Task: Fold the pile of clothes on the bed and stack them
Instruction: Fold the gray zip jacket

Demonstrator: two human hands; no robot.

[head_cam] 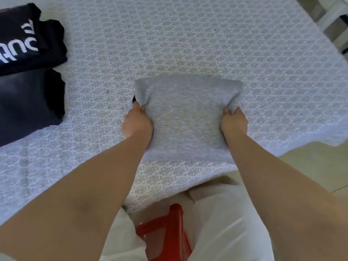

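Observation:
A folded grey garment (186, 113) lies on the patterned bed cover (188, 44) near the front edge, straight in front of me. My left hand (137, 122) grips its left side, with the thumb on top and the fingers tucked under the cloth. My right hand (233, 120) pinches the right side the same way. The cloth bunches a little at both grips. At the far left lie two folded dark garments: a black one with white lettering (28, 38) and a plain dark one (28, 102) just in front of it.
The bed's right edge runs diagonally at the right, with pale floor (310, 166) beyond it. White furniture (331, 17) stands at the top right corner. A red stool (165, 234) is below me, between my white-clad legs.

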